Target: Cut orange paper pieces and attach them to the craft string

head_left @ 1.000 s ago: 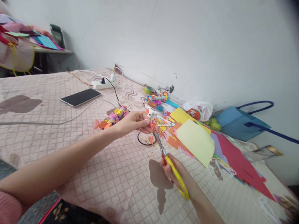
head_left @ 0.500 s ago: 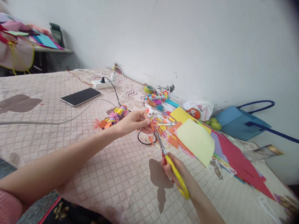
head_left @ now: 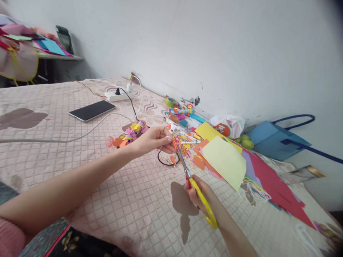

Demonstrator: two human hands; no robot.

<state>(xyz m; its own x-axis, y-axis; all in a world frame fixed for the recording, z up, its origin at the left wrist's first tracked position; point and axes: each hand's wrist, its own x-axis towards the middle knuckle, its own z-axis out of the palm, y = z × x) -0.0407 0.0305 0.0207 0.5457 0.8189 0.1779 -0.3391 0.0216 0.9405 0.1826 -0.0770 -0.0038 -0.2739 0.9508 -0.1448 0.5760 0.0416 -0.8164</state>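
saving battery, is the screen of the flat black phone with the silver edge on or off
Looks off: the flat black phone is evenly dark across its face, with nothing lit.

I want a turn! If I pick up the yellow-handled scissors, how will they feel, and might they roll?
The yellow-handled scissors in the right hand should probably feel stiff: their blades look metal. That could make them fairly heavy too. With that long handle, they'd more likely slide than roll.

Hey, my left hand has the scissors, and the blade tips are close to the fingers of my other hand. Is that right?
Not quite: the head view shows the scissors in your right hand, not your left hand. The blade tips are indeed close to the other hand's fingers.
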